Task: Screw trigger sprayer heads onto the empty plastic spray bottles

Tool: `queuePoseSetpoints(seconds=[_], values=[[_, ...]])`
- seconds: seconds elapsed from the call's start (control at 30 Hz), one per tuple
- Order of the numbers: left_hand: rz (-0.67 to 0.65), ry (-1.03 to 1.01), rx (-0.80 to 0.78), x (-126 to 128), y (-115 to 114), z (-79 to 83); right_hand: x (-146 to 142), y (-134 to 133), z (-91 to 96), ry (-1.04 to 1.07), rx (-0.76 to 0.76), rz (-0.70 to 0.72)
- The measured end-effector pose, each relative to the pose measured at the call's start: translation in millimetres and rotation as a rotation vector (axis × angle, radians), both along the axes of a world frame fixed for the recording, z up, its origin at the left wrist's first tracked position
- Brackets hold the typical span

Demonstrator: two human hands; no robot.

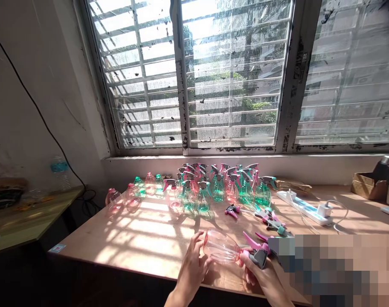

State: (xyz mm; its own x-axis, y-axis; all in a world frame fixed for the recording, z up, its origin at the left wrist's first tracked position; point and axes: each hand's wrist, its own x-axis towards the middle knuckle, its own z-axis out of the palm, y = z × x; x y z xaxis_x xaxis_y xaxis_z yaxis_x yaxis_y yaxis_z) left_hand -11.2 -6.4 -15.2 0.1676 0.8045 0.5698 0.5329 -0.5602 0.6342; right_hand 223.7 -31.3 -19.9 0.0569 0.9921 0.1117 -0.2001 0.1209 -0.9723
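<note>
"So, state of the hands?"

"Left hand (195, 261) clasped about the base of a pink bottle (220, 247); right hand (261, 273) closed on the spray head (259, 257) at its neck."

"Bottle's position?"

"Sideways, over the near edge of the tabletop (143, 238), well apart from the standing spray bottles (203, 199) behind."

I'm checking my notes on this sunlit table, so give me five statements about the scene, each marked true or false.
1. The left hand touches the base end of the held pink bottle. True.
2. The right hand lies flat on the table. False: it holds a spray head at that bottle's neck.
3. The power strip lies left of the standing bottles. False: it lies to their right.
4. The leftmost pink bottle has no spray head. True.
5. The window has bars. True.
</note>
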Motion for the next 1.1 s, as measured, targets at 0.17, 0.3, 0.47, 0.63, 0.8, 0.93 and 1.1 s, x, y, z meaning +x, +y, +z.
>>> queuePoseSetpoints(seconds=[0.17, 0.3, 0.47, 0.63, 0.8, 0.93, 1.1], values=[[-0.061, 0.000, -0.043, -2.9, -3.4, 4.5, -0.2, 1.2, -4.6, 0.008, -0.026, -0.002], [-0.083, -0.005, -0.065, -4.5, -2.9, 5.0, -0.4, 0.5, -4.1, 0.002, -0.044, -0.032], [-0.091, -0.014, -0.080, -1.5, 0.6, 1.7, 1.1, 0.6, -0.4, 0.000, -0.007, -0.022], [-0.083, -0.035, -0.096, 0.1, -1.1, 2.4, 1.9, 1.9, -1.9, 0.022, -0.024, 0.008], [-0.124, -0.047, -0.117, -4.5, -5.2, 8.1, 2.8, 2.8, -3.4, 0.025, -0.079, 0.069], [-0.140, -0.048, -0.114, -6.2, -4.7, 10.5, 4.0, 2.8, -5.2, 0.015, -0.078, 0.040], [-0.167, -0.052, -0.099, -2.4, -3.6, 7.5, 8.7, 3.5, -7.2, -0.051, -0.043, -0.003]])
